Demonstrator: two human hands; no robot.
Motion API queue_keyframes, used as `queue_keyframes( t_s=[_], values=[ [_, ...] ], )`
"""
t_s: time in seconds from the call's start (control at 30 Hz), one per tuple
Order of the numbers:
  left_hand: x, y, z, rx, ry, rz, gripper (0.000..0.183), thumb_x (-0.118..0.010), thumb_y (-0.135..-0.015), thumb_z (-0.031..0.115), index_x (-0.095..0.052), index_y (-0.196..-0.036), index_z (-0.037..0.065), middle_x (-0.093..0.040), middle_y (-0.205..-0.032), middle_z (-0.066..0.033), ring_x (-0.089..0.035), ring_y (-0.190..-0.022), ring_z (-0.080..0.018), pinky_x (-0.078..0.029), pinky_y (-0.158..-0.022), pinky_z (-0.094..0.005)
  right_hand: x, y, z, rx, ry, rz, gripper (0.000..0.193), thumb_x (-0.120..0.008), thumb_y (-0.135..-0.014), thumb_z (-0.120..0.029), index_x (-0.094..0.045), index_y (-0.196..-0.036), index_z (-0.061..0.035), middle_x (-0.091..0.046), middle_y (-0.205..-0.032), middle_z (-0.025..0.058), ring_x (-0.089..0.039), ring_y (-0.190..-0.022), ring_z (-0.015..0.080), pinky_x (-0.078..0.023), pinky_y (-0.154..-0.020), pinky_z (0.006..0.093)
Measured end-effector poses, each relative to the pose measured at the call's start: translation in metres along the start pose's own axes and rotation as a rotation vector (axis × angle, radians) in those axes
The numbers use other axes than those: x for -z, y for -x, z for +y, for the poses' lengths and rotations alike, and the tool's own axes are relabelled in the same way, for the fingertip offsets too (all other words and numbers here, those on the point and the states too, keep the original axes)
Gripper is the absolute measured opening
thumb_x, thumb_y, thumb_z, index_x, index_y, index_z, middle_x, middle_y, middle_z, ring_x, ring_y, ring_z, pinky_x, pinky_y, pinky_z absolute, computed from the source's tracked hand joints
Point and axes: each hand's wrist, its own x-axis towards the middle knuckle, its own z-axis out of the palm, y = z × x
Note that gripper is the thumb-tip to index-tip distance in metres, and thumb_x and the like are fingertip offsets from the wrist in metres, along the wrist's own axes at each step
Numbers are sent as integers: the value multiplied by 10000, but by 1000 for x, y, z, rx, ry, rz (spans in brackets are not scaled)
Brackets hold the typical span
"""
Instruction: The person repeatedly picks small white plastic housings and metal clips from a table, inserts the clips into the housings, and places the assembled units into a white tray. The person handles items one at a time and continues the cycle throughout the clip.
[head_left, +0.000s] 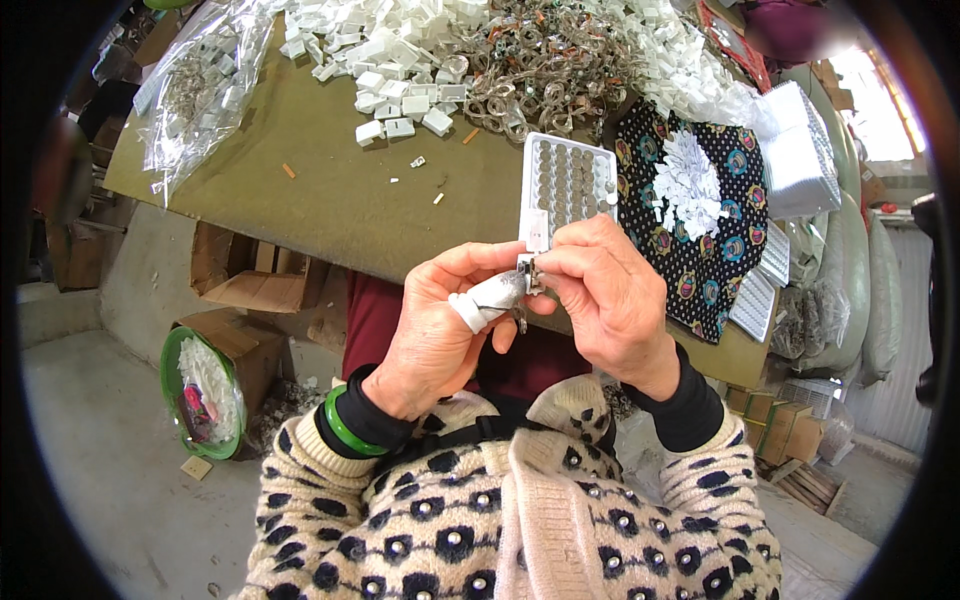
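Note:
My left hand [425, 315] and my right hand [612, 300] meet in front of my body at the table's near edge. Both are closed, fingertips pinching a small electronic part [527, 268] with dark and metallic bits; its exact kind is too small to tell. A white plastic piece [537, 228] stands upright just above the fingertips. A white, dirt-smudged finger cover [490, 300] wraps one finger of my left hand. Right behind my hands lies a white tray [526, 180] with rows of round, coin-like silver discs.
Piles of white plastic casings [400, 100] and clear coiled parts [545, 75] cover the table's [330, 190] far side. To the right, a patterned cloth [640, 180] bears small white pieces [688, 185] beside stacked trays [800, 150]. A green basket [175, 380] and cardboard box [255, 280] stand lower left.

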Motion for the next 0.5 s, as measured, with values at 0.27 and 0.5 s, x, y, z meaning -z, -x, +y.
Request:
queue_keyframes(
  t_s=[0.27,0.5],
  values=[
    [-5,2,3,-214,-294,-128,250,-649,-908,-19,-675,-1155,6,-676,-1011,-115,-652,-766,-137,-525,-543,-226,4,6,-7,-831,-1281,17,214,-660,-915,20,-515,-1067,-17,-570,-1023,51,-607,-920,113,-546,-821,258],
    [0,3,5,-211,-394,-72,230,-633,-919,15,-646,-1149,14,-679,-1023,-122,-668,-782,-165,-520,-503,-233,-9,5,-13,-739,-1096,78,442,-690,-917,-76,-481,-1301,-13,-580,-1142,63,-590,-993,126,-519,-838,251]
  ],
)
